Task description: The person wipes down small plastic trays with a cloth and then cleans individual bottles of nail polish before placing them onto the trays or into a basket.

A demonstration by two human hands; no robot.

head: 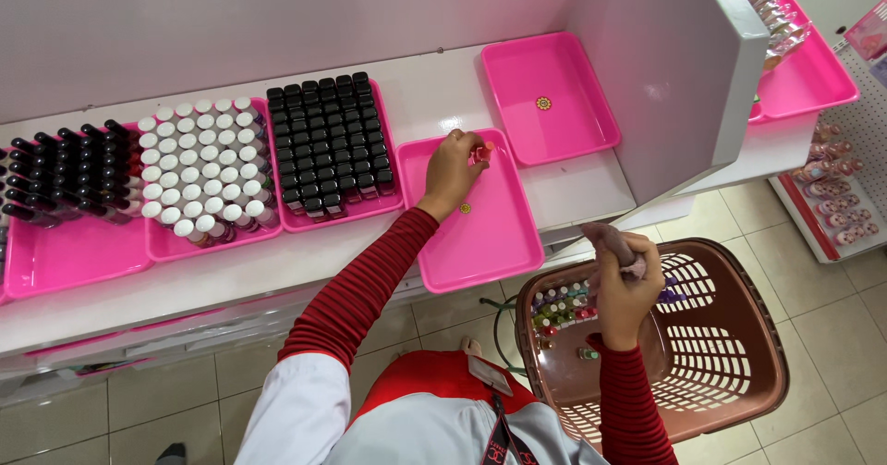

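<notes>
While the left hand reaches across the white shelf, we see its fingers pinched together on a small bottle with an orange-red body. The bottle sits at the far end of a pink tray, close to that tray's back rim. This tray lies at a slight angle on the shelf and carries a small yellow sticker on its floor, just beside the heel of the left hand.

We note the right hand held above a brown plastic basket. Its fingers are closed around a pinkish cloth; we cannot tell whether anything else is in that grip. Inside the basket, along its near-left wall, a cluster of small bottles with mixed cap colours lies in rows, and a single loose bottle rests on the basket floor below the wrist.

Behind the angled tray, a second pink tray stands bare except for a round yellow sticker. To the left, three more trays follow in line: one packed with black-capped bottles, one with white-capped bottles, and one holding tall dark bottles at its back half. Both sleeves are striped red and dark.
</notes>
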